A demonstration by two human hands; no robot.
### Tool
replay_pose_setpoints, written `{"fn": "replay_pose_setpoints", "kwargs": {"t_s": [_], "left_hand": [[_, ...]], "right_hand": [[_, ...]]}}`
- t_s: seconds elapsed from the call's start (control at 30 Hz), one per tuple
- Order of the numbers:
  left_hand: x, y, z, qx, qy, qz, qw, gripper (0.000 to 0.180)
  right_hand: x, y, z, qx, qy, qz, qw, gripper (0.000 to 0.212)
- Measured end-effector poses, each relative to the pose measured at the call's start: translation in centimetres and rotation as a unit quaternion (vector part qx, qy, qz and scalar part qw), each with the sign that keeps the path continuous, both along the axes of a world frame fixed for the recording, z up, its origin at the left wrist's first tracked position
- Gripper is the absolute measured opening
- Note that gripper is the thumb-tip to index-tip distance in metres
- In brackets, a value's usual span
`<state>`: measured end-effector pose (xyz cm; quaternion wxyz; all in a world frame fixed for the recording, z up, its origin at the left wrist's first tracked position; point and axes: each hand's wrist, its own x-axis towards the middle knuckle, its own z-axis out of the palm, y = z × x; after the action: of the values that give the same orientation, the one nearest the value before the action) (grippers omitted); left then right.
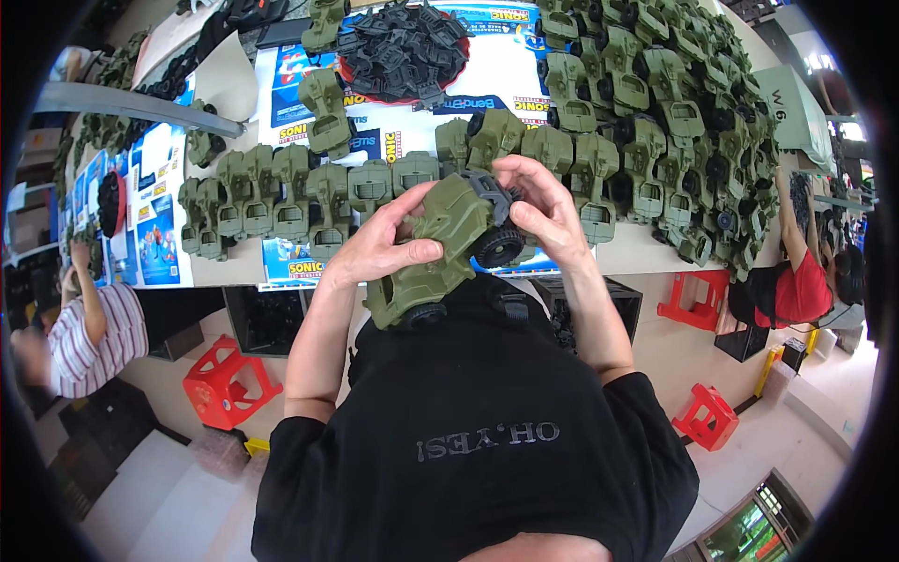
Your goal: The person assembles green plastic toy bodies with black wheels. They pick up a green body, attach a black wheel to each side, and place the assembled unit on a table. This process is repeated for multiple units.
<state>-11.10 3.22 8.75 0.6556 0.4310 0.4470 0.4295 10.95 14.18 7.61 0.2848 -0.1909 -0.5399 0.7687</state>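
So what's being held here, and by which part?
A green toy vehicle: the left hand grips its body, the right hand its dark end piece.

Holds a toy vehicle (438, 255) between left hand (386, 245) and right hand (551, 214), in front of a row of vehicle bodies (245, 192) along the table (229, 272). Beyond the row, has a bowl (348, 80) with small parts (403, 51) heaped in it, on printed sheets (287, 105). To the right, has a mass of further bodies (655, 122). Below the table's edge, has 1 crate (267, 323) left, another right. On the floor (796, 445), has 1 stool (208, 401) left, 2 right.
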Motion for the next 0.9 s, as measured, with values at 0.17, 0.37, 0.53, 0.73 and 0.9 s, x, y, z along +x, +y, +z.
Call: {"fn": "replay_pose_setpoints", "kwargs": {"t_s": [0.17,0.37,0.53,0.73,0.9], "left_hand": [[-0.2,0.5,1.8,-0.075,0.005,-0.020,0.997,0.075],[0.3,0.9,2.2,-0.077,0.061,-0.049,0.994,0.073],[0.9,0.7,2.1,-0.102,0.037,-0.034,0.994,0.072],[1.3,0.5,2.2,-0.108,0.050,-0.036,0.992,0.071],[1.5,0.6,2.7,-0.120,0.045,-0.037,0.991,0.069]], "right_hand": [[-0.1,1.6,1.6,0.119,-0.052,0.033,0.991,0.035],[-2.2,1.5,1.3,0.265,-0.132,-0.024,0.955,0.049],[-3.1,1.4,1.1,-0.021,-0.160,-0.058,0.985,0.076],[-3.3,1.3,0.8,-0.054,-0.170,-0.056,0.982,0.075],[-3.0,1.4,0.8,-0.006,-0.183,-0.043,0.982,0.076]]}}
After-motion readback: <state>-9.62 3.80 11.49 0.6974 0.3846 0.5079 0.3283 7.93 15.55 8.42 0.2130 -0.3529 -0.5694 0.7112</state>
